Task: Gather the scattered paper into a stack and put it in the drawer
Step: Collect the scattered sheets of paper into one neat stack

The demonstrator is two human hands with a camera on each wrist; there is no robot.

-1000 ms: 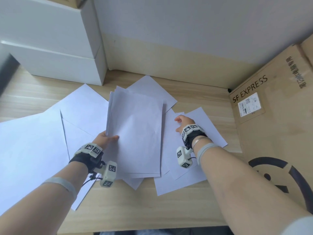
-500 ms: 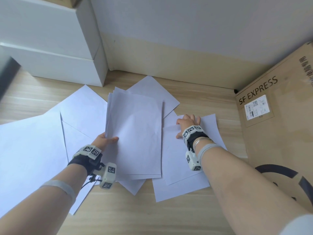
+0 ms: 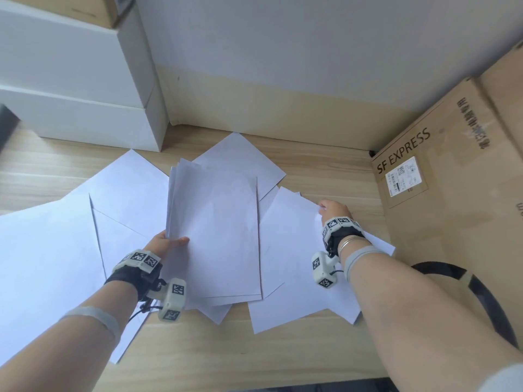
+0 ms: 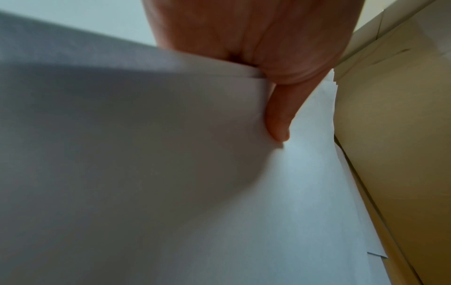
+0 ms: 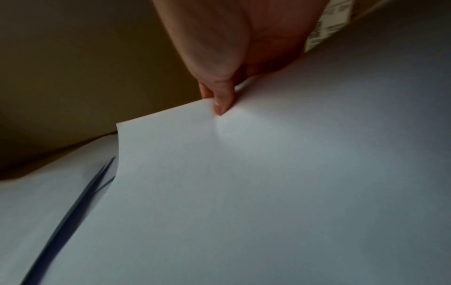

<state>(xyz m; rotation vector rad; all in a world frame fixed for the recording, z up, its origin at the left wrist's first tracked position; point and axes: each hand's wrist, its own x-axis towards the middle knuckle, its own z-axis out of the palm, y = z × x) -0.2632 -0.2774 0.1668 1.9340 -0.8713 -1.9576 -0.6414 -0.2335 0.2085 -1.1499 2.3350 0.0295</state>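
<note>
Matt white paper (image 3: pixel 215 222), wood-grain desk (image 3: pixel 311 171)

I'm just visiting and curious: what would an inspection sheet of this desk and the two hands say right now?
Surface: wooden desk, bare at the near edge.
Job's things: a stack of white sheets, held raised; loose sheets spread flat to the left, behind and to the right. No drawer seen open.
Clutter: nothing seen.
Grippers: left hand grips the stack's left edge, thumb on top; right hand pinches the far edge of one sheet, lifting it.
Cables: a thin black cord at the left wrist camera.
Surroundings: white cabinet at back left, SF EXPRESS box at right, wall behind.
</note>
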